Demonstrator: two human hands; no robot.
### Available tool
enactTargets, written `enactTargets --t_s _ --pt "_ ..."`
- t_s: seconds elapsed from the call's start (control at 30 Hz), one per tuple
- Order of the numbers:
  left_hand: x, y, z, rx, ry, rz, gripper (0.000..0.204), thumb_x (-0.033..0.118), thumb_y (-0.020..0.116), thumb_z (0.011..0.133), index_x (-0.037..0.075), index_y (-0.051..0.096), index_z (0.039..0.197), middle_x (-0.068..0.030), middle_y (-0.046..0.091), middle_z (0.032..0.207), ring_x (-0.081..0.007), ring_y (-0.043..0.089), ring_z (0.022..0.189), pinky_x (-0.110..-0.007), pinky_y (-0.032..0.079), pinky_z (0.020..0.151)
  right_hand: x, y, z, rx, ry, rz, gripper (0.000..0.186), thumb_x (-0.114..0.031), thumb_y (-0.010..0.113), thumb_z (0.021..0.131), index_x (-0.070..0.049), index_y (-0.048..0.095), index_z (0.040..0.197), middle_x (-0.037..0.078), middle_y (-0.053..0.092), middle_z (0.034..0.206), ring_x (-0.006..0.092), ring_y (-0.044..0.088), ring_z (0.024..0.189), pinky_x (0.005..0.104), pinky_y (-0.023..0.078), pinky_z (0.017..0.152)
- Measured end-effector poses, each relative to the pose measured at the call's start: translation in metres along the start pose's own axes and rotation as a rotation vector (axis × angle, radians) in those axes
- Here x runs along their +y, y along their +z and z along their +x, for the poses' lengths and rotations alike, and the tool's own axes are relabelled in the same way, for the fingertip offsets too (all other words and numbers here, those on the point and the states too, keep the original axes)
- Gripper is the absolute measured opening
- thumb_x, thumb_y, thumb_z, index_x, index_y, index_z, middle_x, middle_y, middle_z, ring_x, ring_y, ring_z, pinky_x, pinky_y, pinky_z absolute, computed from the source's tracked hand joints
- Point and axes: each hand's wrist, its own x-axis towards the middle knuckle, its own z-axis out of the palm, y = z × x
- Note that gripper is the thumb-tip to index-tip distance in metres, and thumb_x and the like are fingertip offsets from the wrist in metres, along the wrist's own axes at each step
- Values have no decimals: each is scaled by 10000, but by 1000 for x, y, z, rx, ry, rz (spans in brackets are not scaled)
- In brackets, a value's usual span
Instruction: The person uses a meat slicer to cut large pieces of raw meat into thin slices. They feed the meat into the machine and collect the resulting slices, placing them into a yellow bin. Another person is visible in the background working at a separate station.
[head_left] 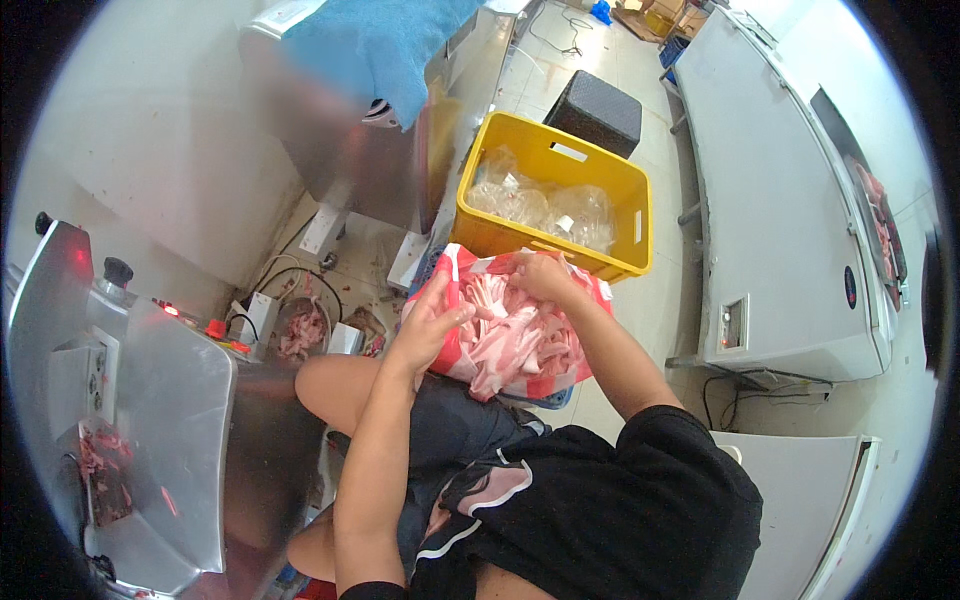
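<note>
In front of me is a red-and-white striped plastic bag (pixel 446 345), spread open and full of raw, thinly sliced pink-and-white meat (pixel 510 345). It sits in a blue basket (pixel 553 399), which shows only at its edges. My left hand (pixel 425 330) is at the bag's left side, fingers stretched out and thumb apart, pointing over the meat. Reaching over the bag's far right part, my right hand (pixel 545 278) has its fingers curled down among the meat and the bag's far rim. What those fingertips hold is hidden.
Beyond the bag stands a yellow crate (pixel 632 180) with clear plastic bags (pixel 585 215). A black stool (pixel 597 108) is behind it. Metal machines (pixel 170 440) with meat scraps stand at left, one under a blue towel (pixel 370 50). A white chest freezer (pixel 790 210) lines the right.
</note>
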Motion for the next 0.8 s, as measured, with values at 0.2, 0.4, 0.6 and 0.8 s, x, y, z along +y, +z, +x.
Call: enactTargets --t_s 0.2,0.4,0.6,0.8 --pt "0 -12 -2 -46 4 86 722 65 595 916 -38 176 1495 -189 340 1484 -217 551 1177 -330 456 961 -21 -28 -32 164 -85 15 431 -311 592 824 -115 622 1207 138 622 1232 315 572 1162 514 413 1004" --pt "45 4 -23 -110 -208 42 614 82 559 936 57 266 1475 -129 561 1215 -196 661 845 -246 508 571 -93 -16 -92 176 -731 194 491 -341 689 778 -115 594 1203 179 500 1371 353 520 1226 601 332 1061" --pt "56 9 -47 -177 -310 128 518 138 562 948 38 334 1402 -78 617 892 -194 640 579 -232 446 473 -87 -2 -68 240 -1063 -185 467 -451 647 796 -225 600 1202 124 534 1266 309 513 1200 592 360 1021" --pt "53 11 -40 -152 -248 24 460 150 567 955 52 378 1363 -82 622 1021 -176 669 646 -227 437 465 -80 6 -18 85 -1261 -176 490 -537 623 795 -223 620 1171 98 587 1214 308 549 1129 514 422 916"
